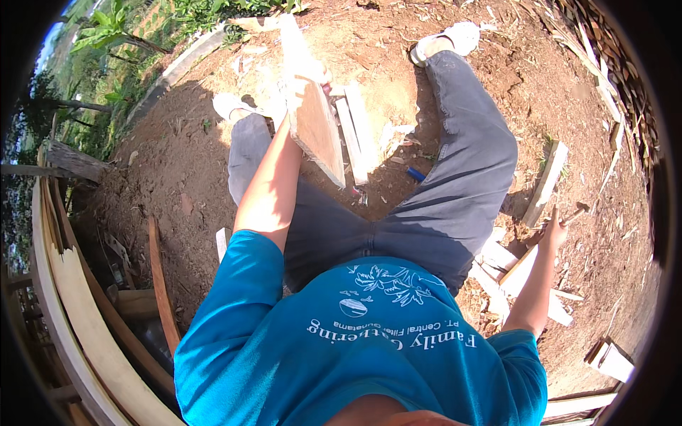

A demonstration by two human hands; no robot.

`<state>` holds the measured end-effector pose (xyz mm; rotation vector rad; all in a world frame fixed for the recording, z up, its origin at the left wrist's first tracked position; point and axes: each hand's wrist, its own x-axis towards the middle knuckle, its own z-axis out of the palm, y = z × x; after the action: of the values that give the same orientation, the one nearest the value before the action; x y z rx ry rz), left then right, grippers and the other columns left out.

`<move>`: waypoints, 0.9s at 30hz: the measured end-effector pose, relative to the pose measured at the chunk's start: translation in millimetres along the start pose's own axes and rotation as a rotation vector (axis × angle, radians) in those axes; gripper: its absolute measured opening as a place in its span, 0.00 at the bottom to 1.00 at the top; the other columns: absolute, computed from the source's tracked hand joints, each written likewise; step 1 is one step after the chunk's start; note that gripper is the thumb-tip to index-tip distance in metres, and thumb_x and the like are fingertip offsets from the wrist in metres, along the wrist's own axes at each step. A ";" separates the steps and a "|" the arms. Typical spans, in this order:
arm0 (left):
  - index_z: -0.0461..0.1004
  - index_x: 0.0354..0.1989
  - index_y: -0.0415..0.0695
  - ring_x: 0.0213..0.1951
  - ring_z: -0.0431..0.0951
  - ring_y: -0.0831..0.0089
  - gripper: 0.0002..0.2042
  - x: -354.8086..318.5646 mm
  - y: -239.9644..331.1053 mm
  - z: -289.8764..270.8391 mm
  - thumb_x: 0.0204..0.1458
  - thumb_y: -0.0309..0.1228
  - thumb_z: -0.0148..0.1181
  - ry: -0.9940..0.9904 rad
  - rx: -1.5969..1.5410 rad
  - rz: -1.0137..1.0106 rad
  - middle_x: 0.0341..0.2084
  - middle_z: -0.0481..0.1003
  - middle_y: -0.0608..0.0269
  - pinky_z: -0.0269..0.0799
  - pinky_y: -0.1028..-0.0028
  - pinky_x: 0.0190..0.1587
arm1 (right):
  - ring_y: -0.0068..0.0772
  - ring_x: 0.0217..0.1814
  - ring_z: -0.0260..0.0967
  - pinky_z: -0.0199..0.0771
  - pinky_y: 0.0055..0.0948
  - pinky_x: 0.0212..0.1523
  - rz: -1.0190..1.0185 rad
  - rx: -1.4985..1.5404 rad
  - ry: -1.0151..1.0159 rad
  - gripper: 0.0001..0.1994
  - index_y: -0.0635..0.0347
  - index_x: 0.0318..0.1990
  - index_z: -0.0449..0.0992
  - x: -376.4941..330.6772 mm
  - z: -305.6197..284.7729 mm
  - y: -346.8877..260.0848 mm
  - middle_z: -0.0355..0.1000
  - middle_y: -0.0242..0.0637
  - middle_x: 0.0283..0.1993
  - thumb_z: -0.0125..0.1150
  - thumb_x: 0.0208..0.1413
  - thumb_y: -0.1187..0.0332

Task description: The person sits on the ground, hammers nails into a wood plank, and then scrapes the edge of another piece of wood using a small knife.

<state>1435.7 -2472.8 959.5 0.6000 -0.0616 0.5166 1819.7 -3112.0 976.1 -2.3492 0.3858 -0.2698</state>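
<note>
My left forearm reaches forward between my spread legs and passes behind a wooden board (316,131), which stands tilted on edge. Fingers of my left hand (325,77) show at the board's right side, closed on it; the rest of that hand is hidden by the wood. The board's far part is washed out by sunlight. Out to my right, low over the ground, my right hand (555,231) is closed around a small hammer (579,214), with its dark head pointing away from me. Two narrow wood strips (353,138) lie just right of the board.
A blue object (416,174) lies on the dirt by my right thigh. Wood offcuts (508,266) are heaped beside my right hip, and a short plank (545,183) lies beyond them. Long planks (89,305) line the left side. A concrete edge (174,74) borders plants at far left.
</note>
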 end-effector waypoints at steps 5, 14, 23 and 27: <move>0.66 0.32 0.44 0.33 0.63 0.75 0.17 18.5 41.5 80.5 0.61 0.47 0.54 -0.051 0.256 -0.017 0.25 0.61 0.67 0.63 0.76 0.37 | 0.40 0.27 0.75 0.75 0.40 0.37 -0.110 -0.382 -0.044 0.34 0.69 0.24 0.80 -2.6 20.2 64.1 0.78 0.44 0.25 0.73 0.43 0.37; 0.62 0.30 0.47 0.26 0.60 0.79 0.17 53.3 67.1 144.2 0.66 0.46 0.43 0.201 1.076 0.171 0.22 0.60 0.70 0.54 0.78 0.28 | 0.42 0.31 0.76 0.75 0.39 0.36 -0.342 -0.208 -0.078 0.32 0.65 0.34 0.75 14.4 40.6 5.1 0.76 0.44 0.28 0.77 0.42 0.41; 0.64 0.27 0.44 0.27 0.55 0.77 0.20 65.9 117.4 208.0 0.65 0.47 0.46 -0.213 1.463 0.142 0.22 0.58 0.71 0.49 0.73 0.31 | 0.57 0.48 0.74 0.75 0.49 0.52 -0.558 -0.148 -0.108 0.22 0.65 0.41 0.74 19.3 97.9 -53.0 0.76 0.54 0.43 0.77 0.43 0.62; 0.67 0.28 0.40 0.27 0.60 0.76 0.28 61.8 109.8 240.9 0.68 0.54 0.36 -0.302 1.575 0.174 0.22 0.64 0.67 0.56 0.71 0.31 | 0.40 0.39 0.77 0.76 0.40 0.43 -0.372 -0.023 -0.256 0.22 0.61 0.42 0.72 43.1 76.2 -31.1 0.77 0.41 0.36 0.75 0.47 0.57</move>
<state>1458.8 -2501.4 1228.8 2.2268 0.0230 0.5735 1889.0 -3057.4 947.1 -2.4289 -0.1745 -0.1344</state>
